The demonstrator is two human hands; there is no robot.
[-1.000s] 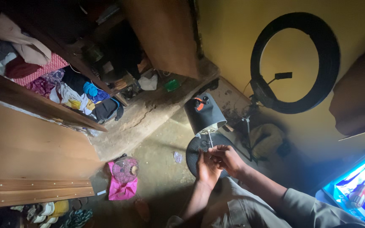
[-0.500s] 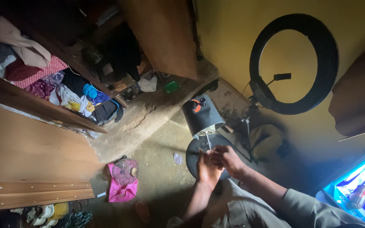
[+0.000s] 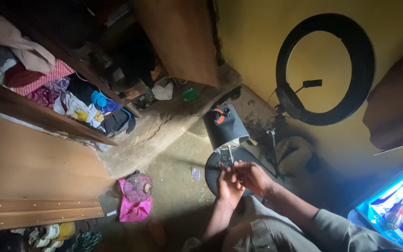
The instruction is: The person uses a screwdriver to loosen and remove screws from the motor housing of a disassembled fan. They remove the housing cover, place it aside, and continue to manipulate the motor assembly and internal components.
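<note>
Head view is looking down into a dim room where both hands are meeting just above a round black base (image 3: 220,172) on the floor. The left hand (image 3: 229,184) is curling its fingers around the lower end of a thin metal stem (image 3: 231,154), apparently pinching it, though the light is too poor to be sure. The right hand (image 3: 253,177) is lying beside it, fingers bent inward and touching the left; what it is gripping I cannot tell. The stem is rising to a dark box-shaped unit (image 3: 225,127) with an orange knob, standing just beyond the hands. As a judgement, the work is going best if one hand is steadying the stem upright while the other is working at the joint, elbows tucked close. A ring light (image 3: 325,70) is leaning on the yellow wall at the far right; a pink cloth (image 3: 134,210) is lying near left.
</note>
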